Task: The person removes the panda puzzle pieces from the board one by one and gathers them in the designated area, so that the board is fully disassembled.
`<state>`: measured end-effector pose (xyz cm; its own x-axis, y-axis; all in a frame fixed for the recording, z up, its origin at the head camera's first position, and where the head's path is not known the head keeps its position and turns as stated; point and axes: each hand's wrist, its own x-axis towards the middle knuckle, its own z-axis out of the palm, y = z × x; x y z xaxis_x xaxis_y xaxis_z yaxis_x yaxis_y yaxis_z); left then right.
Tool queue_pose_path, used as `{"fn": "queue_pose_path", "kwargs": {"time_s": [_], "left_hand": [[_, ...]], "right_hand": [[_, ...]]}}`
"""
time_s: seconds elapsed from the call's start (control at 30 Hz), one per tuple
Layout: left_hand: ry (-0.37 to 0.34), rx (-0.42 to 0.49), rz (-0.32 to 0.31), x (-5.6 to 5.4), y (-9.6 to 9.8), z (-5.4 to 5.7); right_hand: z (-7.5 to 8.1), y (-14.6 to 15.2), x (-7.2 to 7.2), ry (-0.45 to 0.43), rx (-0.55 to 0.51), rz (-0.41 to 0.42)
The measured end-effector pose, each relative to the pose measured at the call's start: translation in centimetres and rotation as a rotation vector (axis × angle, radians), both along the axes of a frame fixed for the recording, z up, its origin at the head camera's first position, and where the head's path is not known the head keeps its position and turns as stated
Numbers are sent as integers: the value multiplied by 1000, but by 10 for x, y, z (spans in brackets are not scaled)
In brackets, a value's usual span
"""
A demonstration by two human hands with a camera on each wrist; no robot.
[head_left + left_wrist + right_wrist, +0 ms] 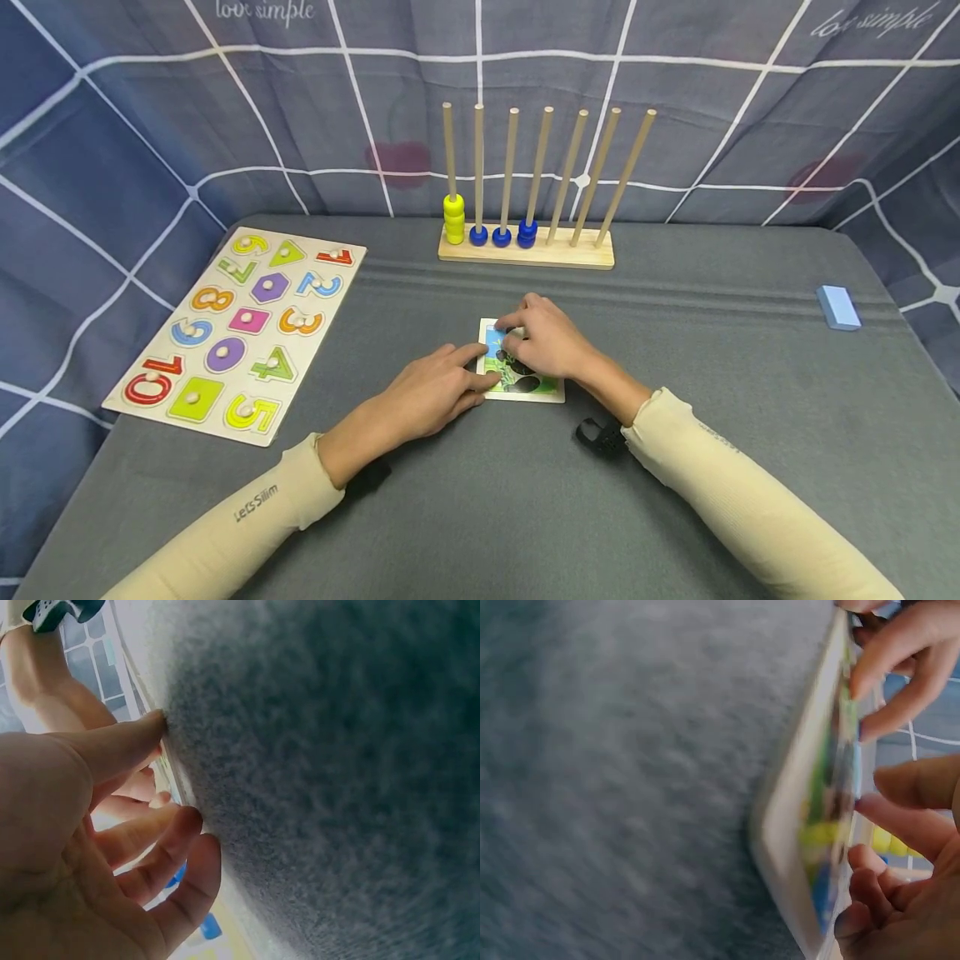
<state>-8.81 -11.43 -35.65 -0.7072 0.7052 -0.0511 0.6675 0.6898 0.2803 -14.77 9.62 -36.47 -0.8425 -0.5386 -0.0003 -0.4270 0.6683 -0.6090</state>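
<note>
A small square picture board [537, 392] with a pale border lies on the grey table. Its picture shows blue, green and rounded black shapes, partly covered by the hands. My left hand [431, 387] rests at the board's left side, thumb and index finger extended onto its edge. From the right, my right hand [551, 340] reaches over the upper part, its fingertips down at the picture. In the right wrist view the board [784, 825] looks thick and flat-lying, and a gap shows between the right hand's [915, 877] thumb and index finger.
A number-and-shape peg board [247, 321] lies at the left. Behind the hands stands a wooden rack [525, 254] of upright rods with yellow beads [453, 220] and blue beads [527, 234]. A light blue block [838, 307] sits at the far right, and a patterned curtain [697, 108] hangs behind.
</note>
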Motion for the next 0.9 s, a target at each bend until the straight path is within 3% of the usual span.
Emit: {"fn": "queue_pose_path", "kwargs": {"time_s": [0.37,0.73,0.9], "left_hand": [[3,35,-27,-1,2,-1],[-20,38,-26,-3,1,-2],[-25,35,-24,-3,1,-2]], "right_hand": [[-1,0,-10,-155,-114,1],[-2,2,-11,-226,-185,-12],[-3,2,-10,-184,-205,8]]}}
